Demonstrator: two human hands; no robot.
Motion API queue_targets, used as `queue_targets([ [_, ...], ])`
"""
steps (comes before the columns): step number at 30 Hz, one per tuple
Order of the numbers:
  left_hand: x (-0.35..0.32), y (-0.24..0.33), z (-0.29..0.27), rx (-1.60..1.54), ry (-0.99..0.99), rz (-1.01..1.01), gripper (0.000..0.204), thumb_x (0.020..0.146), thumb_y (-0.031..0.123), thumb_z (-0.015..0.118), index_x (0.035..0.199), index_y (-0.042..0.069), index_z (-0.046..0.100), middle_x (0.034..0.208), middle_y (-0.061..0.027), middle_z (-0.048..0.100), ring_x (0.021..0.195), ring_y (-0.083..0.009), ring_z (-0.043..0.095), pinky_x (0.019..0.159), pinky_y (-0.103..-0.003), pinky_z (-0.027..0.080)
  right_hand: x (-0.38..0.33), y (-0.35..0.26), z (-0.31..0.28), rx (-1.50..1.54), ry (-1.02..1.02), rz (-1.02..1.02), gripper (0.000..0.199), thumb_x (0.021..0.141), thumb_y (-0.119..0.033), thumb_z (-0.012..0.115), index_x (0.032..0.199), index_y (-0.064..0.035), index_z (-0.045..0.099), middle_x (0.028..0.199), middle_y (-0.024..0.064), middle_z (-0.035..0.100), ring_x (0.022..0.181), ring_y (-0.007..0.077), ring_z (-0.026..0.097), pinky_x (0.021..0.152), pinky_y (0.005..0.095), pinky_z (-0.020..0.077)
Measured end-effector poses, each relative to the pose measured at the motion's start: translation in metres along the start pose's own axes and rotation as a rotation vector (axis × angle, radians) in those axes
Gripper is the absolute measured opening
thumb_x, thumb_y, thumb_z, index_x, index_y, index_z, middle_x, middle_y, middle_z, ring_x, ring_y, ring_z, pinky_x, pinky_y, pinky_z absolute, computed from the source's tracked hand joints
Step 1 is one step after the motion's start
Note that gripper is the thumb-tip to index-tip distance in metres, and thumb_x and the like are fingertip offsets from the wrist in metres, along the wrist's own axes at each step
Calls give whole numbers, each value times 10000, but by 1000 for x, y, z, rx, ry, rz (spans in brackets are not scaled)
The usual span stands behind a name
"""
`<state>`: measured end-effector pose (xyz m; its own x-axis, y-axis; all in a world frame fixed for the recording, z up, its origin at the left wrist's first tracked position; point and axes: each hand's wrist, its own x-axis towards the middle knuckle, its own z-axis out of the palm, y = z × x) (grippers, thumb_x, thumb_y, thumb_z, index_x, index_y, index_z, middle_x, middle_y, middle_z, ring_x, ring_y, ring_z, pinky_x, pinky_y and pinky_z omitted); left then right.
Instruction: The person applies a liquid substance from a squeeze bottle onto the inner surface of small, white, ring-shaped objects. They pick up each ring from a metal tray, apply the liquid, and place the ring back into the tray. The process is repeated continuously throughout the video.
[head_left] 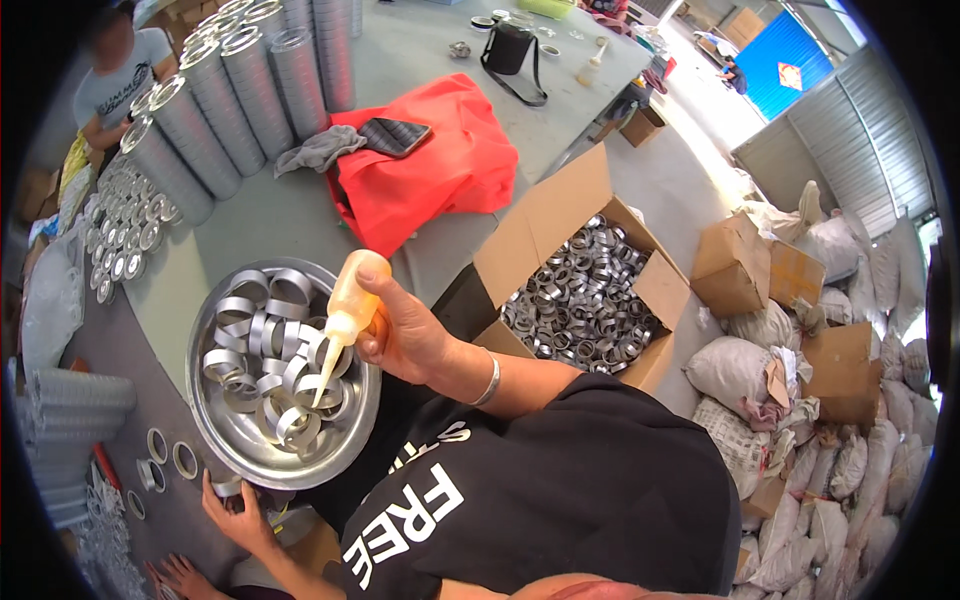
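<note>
My right hand (pixel 405 335) grips a soft yellow squeeze bottle (pixel 355 295), tipped so its long nozzle (pixel 325 385) points down into a round metal bowl (pixel 205 320). The bowl holds several short silver metal rings (pixel 265 345), and the nozzle tip hovers just over one of them. My left hand (pixel 240 515) reaches under the bowl's near rim, fingers curled on the edge, with a loose ring beside the thumb. A silver bangle (pixel 488 380) sits on my right wrist.
An open cardboard box (pixel 540 215) full of rings stands to the right. On the grey table lie a red bag (pixel 450 175) with a phone (pixel 395 135), stacked metal tubes (pixel 225 95) and rows of rings (pixel 120 225). A person in grey (pixel 120 75) sits far left. Sacks (pixel 730 370) crowd the right floor.
</note>
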<state>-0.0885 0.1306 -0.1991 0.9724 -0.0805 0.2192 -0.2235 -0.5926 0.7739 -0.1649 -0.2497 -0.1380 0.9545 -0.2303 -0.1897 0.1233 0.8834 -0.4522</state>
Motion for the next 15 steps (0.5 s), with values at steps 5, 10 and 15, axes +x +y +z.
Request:
queue_targets([
  [5,13,28,-4,-576,21,-76,644,807,-42,659,1407,-16,424,1258,-152,550,1157,-240,555,1011,-360,443,-2,5,-1,49,57,-91,490,942,-504,589,1133,-54,555,960,158,677,607,115,624,452,166,493],
  [10,19,16,1,-414,108,-36,663,734,37,755,1331,-6,469,1227,-106,565,1137,-191,569,1001,-327,441,-9,1,-17,65,-89,-14,587,947,-494,573,1188,40,545,1046,212,673,504,80,517,439,174,451],
  [15,-3,9,-12,301,72,15,627,631,170,756,1226,58,597,1148,-121,598,1050,-319,562,946,-399,452,-8,0,-11,88,-115,67,563,950,-492,571,1157,30,545,1007,197,689,498,86,521,428,181,406],
])
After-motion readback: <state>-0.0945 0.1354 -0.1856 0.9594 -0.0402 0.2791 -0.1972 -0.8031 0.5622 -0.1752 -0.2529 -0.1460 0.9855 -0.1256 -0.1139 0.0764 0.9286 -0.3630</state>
